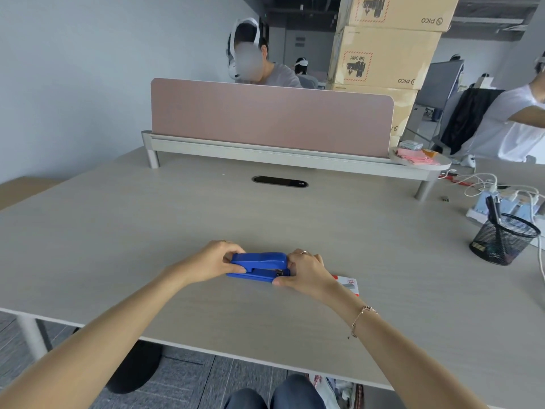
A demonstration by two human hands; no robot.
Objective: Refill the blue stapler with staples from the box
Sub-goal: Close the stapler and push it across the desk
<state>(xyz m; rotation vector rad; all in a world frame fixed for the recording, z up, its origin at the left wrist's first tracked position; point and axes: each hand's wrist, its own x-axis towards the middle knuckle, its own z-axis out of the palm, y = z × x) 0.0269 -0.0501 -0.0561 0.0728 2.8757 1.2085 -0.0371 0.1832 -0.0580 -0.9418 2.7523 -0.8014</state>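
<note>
The blue stapler [259,265] lies lengthwise on the pale wooden desk [206,219], near its front middle. My left hand [213,261] grips the stapler's left end, thumb on the near side and fingers over the top. My right hand [303,271] pinches its right end, where the arm is slightly lifted off the base. The red-and-white staple box [349,284] lies flat on the desk just right of my right hand, and my wrist hides most of it.
A black mesh pen cup [502,239] stands at the right, with a power strip and white cables [498,196] behind it. A pink divider panel [271,118] runs along the desk's far edge. A cable slot [280,182] sits mid-desk. People sit beyond and at the right.
</note>
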